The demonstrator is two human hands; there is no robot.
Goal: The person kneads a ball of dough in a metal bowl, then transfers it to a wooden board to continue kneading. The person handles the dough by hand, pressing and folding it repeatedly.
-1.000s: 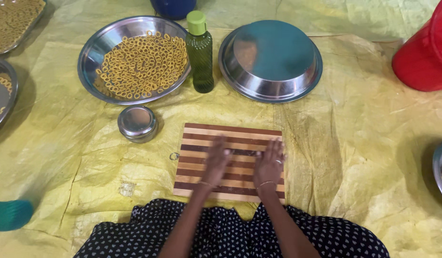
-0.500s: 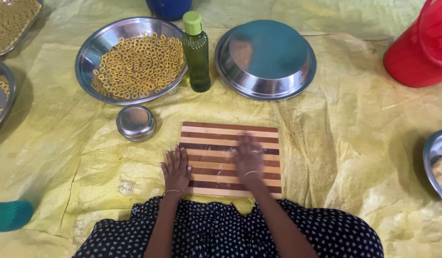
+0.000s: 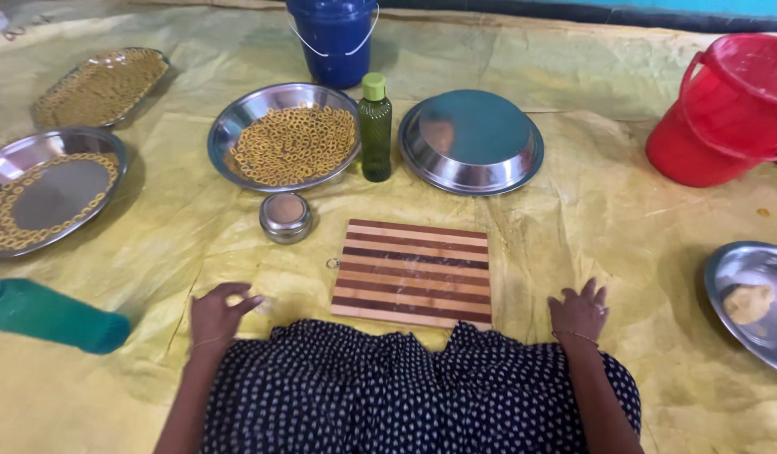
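A crinkled yellow sheet (image 3: 624, 235) covered the floor where I sat. My left hand (image 3: 216, 313) rested on it with fingers loosely curled, empty; my right hand (image 3: 578, 311) lay flat, fingers spread, also empty. The striped wooden board (image 3: 413, 271) lay between them, touched by neither (its top bare). Beyond its far edge stood a small steel tin (image 3: 285, 216), a green bottle (image 3: 375, 128), a steel bowl of rings (image 3: 285, 145) and an upturned steel plate (image 3: 471, 139).

The person wears a dark navy dress (image 3: 405, 387) dotted with small white spots, and a thin bangle (image 3: 576, 336) circles each bare wrist; the arms are sleeveless.
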